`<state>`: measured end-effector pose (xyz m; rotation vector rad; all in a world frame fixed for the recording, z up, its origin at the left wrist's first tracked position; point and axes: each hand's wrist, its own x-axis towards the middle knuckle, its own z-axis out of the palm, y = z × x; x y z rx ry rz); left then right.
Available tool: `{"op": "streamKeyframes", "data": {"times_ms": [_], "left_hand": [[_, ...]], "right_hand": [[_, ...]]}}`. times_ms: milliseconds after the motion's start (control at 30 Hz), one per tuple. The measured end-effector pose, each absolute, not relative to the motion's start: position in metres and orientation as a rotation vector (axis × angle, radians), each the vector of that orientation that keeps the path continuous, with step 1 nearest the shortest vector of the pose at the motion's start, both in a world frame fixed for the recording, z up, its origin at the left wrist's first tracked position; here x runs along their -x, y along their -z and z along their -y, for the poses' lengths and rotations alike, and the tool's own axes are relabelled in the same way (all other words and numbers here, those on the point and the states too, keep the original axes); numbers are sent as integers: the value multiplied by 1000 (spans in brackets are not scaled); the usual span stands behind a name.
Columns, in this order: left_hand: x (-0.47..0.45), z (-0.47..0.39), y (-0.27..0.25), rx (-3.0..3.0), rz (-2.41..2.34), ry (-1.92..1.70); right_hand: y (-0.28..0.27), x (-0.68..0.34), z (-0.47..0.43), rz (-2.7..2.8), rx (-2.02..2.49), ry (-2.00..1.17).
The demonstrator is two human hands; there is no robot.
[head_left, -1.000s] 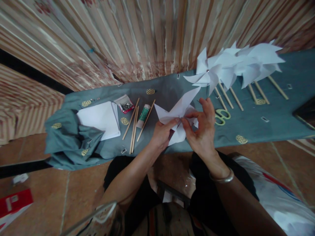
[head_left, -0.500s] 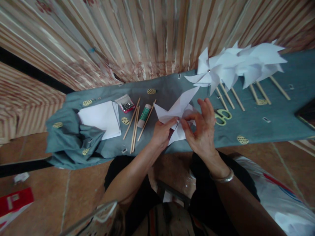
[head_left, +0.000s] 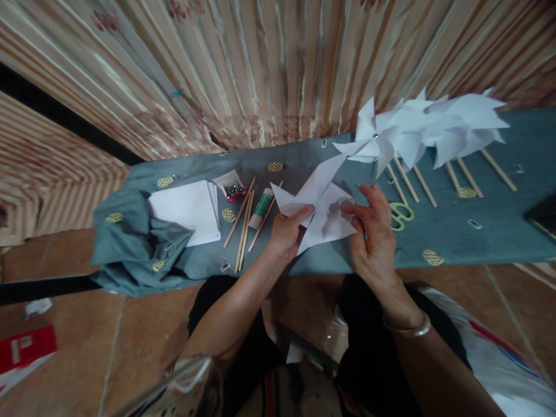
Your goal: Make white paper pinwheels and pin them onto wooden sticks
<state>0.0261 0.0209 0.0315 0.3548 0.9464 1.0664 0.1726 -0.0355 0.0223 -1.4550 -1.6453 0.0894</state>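
Observation:
A white paper pinwheel [head_left: 319, 205] with folded blades lies over the table's front part, no stick visible on it. My left hand [head_left: 286, 234] is closed on its left side, the thumb pressing near the centre. At its right edge is my right hand [head_left: 373, 237], its index finger and thumb at the right blade, apparently pinching the paper; the other fingers are bent and raised. Left of the pinwheel lie a glue stick [head_left: 261, 207] with a green label and several thin wooden sticks [head_left: 244, 231]. Green-handled scissors [head_left: 402, 215] lie just beyond my right hand, partly hidden.
Finished-looking white pinwheels on sticks [head_left: 438, 124] lie overlapping at the back right. A stack of white paper [head_left: 186, 211] and a small packet of metal pins [head_left: 232, 186] are at left. Bunched cloth [head_left: 134, 249] covers the left end. A dark object [head_left: 542, 211] sits far right.
My right hand has moved from the pinwheel's centre to its right edge, and the right blade has spread outward. My left hand keeps its hold. The view has shifted slightly.

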Motion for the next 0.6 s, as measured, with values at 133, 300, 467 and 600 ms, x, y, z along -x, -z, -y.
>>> {"op": "streamKeyframes", "data": {"times_ms": [133, 300, 467, 600], "left_hand": [[-25, -23, -32, -347, -940, -1074], [-25, -22, -31, -365, -958, -1056], [-26, -20, -29, -397, -968, -1041], [-27, -19, -27, -415, -960, -1039]], "right_hand": [[-22, -183, 38, 1676, 1449, -198], [-22, -189, 41, 1689, 1460, -317], [-26, -188, 42, 1760, 1455, -276], [-28, -187, 42, 1829, 1436, -183]]}}
